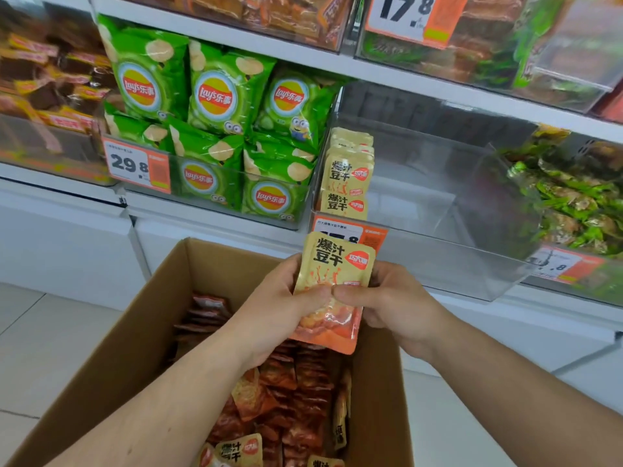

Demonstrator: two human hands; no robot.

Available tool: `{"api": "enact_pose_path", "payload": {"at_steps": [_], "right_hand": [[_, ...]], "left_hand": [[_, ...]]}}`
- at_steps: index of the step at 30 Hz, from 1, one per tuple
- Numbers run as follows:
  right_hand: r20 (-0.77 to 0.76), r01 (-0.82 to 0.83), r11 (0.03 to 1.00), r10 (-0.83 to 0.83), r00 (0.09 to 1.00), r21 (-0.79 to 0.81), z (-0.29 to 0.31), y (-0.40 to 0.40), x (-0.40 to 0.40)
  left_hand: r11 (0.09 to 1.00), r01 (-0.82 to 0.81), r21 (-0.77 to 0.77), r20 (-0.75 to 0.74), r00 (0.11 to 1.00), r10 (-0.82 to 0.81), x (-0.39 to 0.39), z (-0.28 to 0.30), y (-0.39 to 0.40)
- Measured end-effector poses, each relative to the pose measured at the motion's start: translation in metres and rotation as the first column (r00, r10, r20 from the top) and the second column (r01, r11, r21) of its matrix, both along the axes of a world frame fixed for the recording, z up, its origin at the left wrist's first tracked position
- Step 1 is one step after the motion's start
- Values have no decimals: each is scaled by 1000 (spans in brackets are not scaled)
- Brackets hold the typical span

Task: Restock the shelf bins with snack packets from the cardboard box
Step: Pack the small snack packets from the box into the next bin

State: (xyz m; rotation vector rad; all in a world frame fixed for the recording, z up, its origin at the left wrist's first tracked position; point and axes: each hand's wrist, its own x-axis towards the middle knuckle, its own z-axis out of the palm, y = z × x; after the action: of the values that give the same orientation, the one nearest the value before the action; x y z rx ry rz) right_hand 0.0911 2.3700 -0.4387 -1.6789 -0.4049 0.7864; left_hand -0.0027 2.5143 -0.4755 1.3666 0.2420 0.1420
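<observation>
Head cam: left hand (pixel 283 298) and right hand (pixel 387 298) both pinch yellow-orange snack packets (pixel 332 284) above the open brown cardboard box (pixel 135 332), just below the mostly empty clear plastic bin (pixel 421 197).

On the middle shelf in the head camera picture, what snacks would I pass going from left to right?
Brown and orange packets → green chip bags → yellow tofu packets standing at the left end of a mostly empty clear bin → green wrapped snacks.
</observation>
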Motion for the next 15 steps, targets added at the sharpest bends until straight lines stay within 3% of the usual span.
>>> {"api": "enact_pose_path", "payload": {"at_steps": [4,6,10,13,15], "right_hand": [[-49,22,991,-16,999,129,36,-3,9],[37,56,987,-62,997,152,53,-3,21],[230,242,956,-277,933,168,85,4,68],[327,304,946,-326,887,116,97,13,103],[331,277,961,-256,908,-17,94,20,120]], "left_hand": [[997,-66,31,68,996,64,16,26,-1],[978,-172,120,141,978,155,27,35,2],[780,-491,388,307,867,393,54,47,14],[681,-557,476,329,830,449,76,48,23],[662,-545,514,294,837,461,87,48,25]]}}
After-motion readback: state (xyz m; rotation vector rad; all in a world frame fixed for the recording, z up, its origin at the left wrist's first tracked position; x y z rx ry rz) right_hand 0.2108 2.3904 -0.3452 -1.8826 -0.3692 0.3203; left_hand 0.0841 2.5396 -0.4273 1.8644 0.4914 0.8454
